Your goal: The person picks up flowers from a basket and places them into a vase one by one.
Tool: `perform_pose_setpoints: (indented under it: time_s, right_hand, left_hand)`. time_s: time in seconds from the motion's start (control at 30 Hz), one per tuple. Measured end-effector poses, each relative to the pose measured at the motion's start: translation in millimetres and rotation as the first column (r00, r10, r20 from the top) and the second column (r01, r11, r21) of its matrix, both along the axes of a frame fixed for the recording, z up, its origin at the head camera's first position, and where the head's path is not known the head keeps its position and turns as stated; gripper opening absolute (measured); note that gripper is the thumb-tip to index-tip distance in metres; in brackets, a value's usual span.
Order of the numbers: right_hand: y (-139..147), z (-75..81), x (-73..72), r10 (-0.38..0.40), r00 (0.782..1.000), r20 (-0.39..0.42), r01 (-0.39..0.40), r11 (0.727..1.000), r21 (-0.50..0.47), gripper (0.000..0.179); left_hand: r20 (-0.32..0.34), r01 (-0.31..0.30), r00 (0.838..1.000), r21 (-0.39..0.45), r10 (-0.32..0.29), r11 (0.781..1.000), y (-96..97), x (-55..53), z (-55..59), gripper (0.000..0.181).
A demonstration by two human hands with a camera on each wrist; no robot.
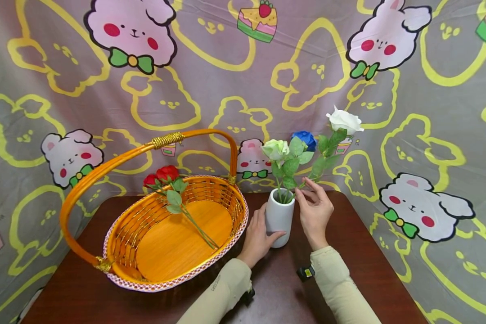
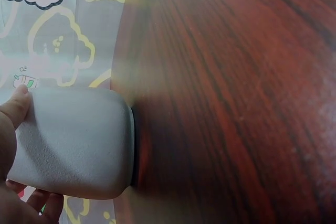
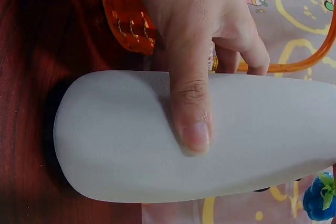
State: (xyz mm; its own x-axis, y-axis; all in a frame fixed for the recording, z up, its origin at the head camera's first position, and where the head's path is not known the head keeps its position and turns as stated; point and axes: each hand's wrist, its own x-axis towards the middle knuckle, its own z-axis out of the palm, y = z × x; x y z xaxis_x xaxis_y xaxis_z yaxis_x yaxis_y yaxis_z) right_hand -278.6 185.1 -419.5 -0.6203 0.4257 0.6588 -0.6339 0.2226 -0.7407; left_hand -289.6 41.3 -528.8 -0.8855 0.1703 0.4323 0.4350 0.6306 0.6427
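Currently gripping the white vase (image 1: 279, 216), upright on the desk (image 1: 356, 243), with the left hand (image 1: 259, 236). Seemingly pinching the stem of the white rose (image 1: 344, 120) with the right hand (image 1: 316, 209), just right of the vase's mouth, though half hidden there by fingers. Above the vase, a pale green flower (image 1: 276, 149) and a blue rose (image 1: 306, 139) among leaves (image 1: 290, 166). Left of the vase, an orange basket (image 1: 166, 247) with red roses (image 1: 168, 173) laid inside. Behind the vase, a cartoon-printed cloth (image 1: 227, 81).

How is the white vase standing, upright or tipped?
Upright: the white vase stands on its base on the table, opening facing up, with the left hand gripping its side.
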Motion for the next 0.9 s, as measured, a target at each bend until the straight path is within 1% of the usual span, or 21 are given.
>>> perform_pose_setpoints:
  time_s: [0.1, 0.27, 0.5, 0.7, 0.9]
  right_hand:
    - [-0.3, 0.2, 1.0, -0.010, 1.000, 0.012, 0.009, 1.000, 0.018, 0.036]
    - [0.2, -2.4, 1.4, -0.003, 1.000, 0.024, 0.001, 0.999, 0.050, 0.035]
    - [-0.4, -5.7, 5.1, -0.027, 0.999, 0.039, 0.023, 0.995, 0.095, 0.032]
    - [-1.5, -6.1, 7.4, -0.039, 0.998, 0.040, 0.034, 0.991, 0.126, 0.031]
    - [-2.3, -7.9, 10.5, -0.044, 0.997, 0.057, 0.036, 0.989, 0.142, 0.029]
  left_hand:
    - [-0.003, -0.004, 1.000, -0.001, 0.004, 1.000, 0.3, -0.1, -0.4, 0.103]
    - [-0.005, -0.005, 1.000, 0.003, 0.005, 1.000, -0.1, -0.4, -0.8, 0.103]
    - [-0.010, -0.003, 1.000, -0.001, 0.003, 1.000, 0.1, -0.8, -1.7, 0.102]
    - [0.007, -0.006, 1.000, -0.011, 0.006, 1.000, 0.3, -1.4, -1.8, 0.103]
    - [0.029, -0.007, 1.000, -0.015, 0.008, 1.000, 0.1, -0.3, -0.6, 0.103]
